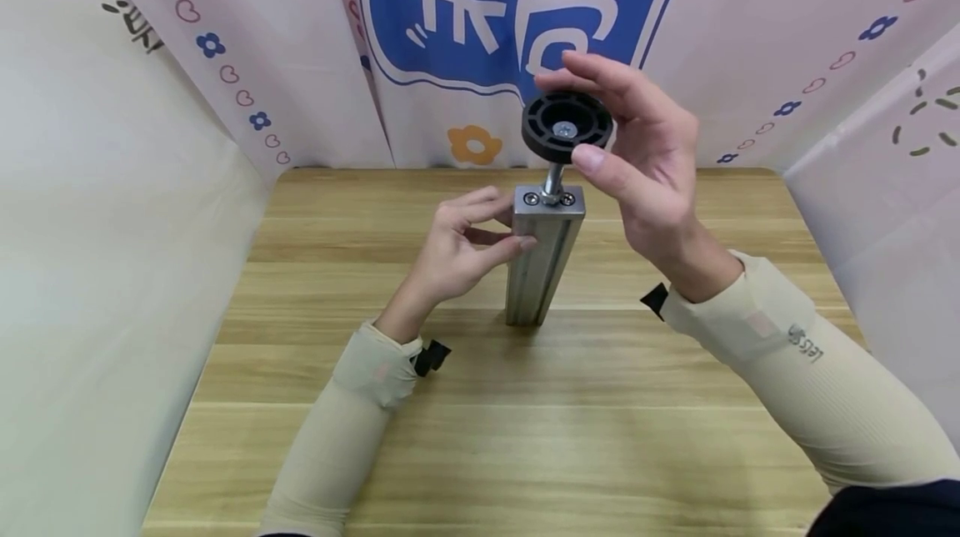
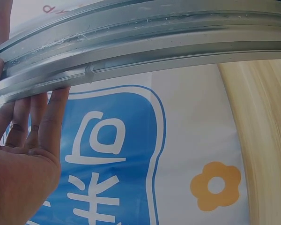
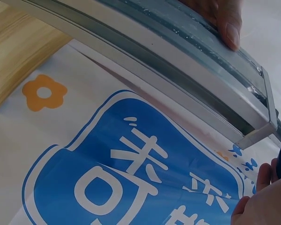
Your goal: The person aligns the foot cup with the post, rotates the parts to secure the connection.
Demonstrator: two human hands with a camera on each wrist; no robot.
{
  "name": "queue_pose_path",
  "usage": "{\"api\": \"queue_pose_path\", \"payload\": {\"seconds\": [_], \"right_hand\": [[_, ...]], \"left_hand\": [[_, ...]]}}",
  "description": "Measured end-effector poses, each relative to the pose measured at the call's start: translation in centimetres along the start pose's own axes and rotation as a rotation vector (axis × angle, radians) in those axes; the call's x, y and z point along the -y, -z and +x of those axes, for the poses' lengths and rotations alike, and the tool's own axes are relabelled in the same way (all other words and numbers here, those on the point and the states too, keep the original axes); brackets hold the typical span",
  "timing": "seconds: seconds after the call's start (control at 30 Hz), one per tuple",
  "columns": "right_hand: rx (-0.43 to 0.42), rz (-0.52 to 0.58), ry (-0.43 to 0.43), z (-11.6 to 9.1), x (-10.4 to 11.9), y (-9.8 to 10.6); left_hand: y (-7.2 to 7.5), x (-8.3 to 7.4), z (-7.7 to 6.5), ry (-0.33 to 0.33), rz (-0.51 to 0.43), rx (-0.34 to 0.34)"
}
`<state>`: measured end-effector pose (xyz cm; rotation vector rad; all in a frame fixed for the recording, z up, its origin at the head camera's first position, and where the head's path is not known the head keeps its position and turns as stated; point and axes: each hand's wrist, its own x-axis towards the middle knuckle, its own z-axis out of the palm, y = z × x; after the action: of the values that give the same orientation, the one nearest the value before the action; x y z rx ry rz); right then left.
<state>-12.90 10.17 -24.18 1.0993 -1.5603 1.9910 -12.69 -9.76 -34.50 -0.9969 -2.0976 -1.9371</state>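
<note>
A silver aluminium profile [image 1: 536, 262] stands upright on the table, with a flat end plate and two screws on top. From that plate rises a threaded stem carrying a black round levelling foot [image 1: 534, 132], its flat base facing up. My left hand [image 1: 465, 245] holds the profile just below its top, thumb on the near face, fingers on the far side. In the left wrist view the profile [image 2: 178, 42] crosses the top, over the fingers. My right hand [image 1: 645, 162] has its thumb and fingers around the foot's rim. The right wrist view mostly hides the foot.
The wooden table [image 1: 375, 420] ends at a printed cloth backdrop [image 1: 442, 124] just behind the profile. Pale cloth walls rise on the left and right. A black wrist mount [image 1: 431, 358] sticks out from the left sleeve.
</note>
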Motion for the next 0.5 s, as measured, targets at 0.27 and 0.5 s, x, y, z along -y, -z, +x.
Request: {"api": "queue_pose_path", "payload": {"seconds": [0.27, 0.5], "right_hand": [[-0.020, -0.171, 0.085, 0.12, -0.44, -0.16], [-0.047, -0.299, 0.119, 0.17, -0.68, -0.34]], "left_hand": [[0.05, -0.20, -0.08, 0.012, 0.006, 0.001], [0.06, -0.22, -0.05, 0.004, 0.008, -0.001]]}}
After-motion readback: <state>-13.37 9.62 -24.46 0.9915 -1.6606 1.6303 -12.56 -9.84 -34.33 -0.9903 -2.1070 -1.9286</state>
